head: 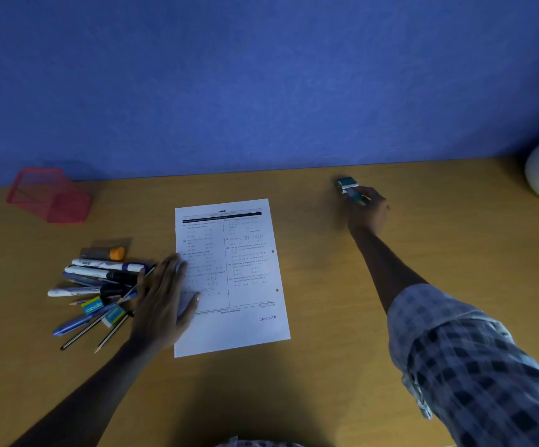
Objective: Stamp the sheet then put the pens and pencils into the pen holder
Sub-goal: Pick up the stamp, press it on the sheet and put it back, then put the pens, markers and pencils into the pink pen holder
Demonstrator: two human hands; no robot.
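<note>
Both hands are busy: my left hand (161,298) lies flat on the sheet (229,275), pinning it, while my right hand (366,209) grips the stamp (348,187) at the desk's far edge. One "CANCELLED" mark (267,318) shows; pens and pencils (100,285) wait well apart from the pen holder (50,195).

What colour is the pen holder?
Red mesh pen holder, lying tipped at the desk's back left; head view.
</note>
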